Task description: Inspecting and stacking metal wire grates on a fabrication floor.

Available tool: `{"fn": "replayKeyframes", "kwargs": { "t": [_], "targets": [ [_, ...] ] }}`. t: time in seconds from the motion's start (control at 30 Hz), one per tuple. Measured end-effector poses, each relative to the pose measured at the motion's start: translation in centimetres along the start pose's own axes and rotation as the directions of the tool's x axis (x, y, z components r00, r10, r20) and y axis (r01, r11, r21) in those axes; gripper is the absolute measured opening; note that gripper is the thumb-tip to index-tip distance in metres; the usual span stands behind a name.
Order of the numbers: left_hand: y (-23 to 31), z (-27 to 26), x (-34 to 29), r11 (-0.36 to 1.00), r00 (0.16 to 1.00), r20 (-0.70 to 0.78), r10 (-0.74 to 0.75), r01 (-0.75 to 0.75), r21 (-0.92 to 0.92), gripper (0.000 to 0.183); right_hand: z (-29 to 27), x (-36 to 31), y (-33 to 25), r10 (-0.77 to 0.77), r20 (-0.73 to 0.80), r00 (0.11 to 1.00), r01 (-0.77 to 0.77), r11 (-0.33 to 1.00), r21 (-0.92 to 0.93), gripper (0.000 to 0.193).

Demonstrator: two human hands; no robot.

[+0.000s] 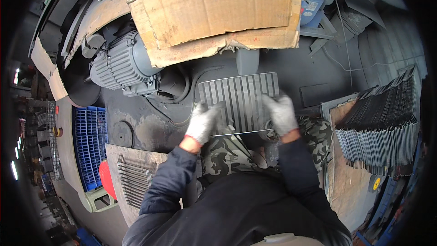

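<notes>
Ribbed dull metal panel [240, 101], rough cardboard [214, 9]

Grey gloves [202, 123], dark sleeves, camouflage trousers [227, 152]

Left hand [201, 123]: gloved, fingers curling closed, gripping at its fingertips.
Right hand [281, 113]: gloved, fingers curling down, clamping closed.
Arms: both reaching forward from the lower edge, dark sleeves, bending at the elbows.
Wrists: both showing bare between glove and sleeve.
</notes>
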State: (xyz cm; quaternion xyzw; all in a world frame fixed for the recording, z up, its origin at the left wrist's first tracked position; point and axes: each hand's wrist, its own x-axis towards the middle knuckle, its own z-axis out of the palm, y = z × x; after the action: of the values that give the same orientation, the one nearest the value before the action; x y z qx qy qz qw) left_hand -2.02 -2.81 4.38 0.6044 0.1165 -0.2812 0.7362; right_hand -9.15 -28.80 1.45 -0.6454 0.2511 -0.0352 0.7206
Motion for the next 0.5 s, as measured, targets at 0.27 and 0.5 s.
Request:
{"fn": "replayKeyframes", "kwargs": {
  "t": [0.27, 0.5],
  "targets": [
    [-2.7, 6.9, 1.7, 0.999, 0.987, 0.161, 0.002, 0.004, -0.043, 0.034, -6.9, -0.5, -4.5, 0.047, -0.116, 0.992, -0.038, 0.996, 0.078, 0.017],
    [-2.2, -6.1, 0.3, 0.988, 0.987, -0.107, -0.123, 0.112, -0.104, 0.028, 4.0, 1.5, -1.9, 0.089, 0.196, 0.977, -0.025, 0.951, -0.309, 0.041]
  ]
}}
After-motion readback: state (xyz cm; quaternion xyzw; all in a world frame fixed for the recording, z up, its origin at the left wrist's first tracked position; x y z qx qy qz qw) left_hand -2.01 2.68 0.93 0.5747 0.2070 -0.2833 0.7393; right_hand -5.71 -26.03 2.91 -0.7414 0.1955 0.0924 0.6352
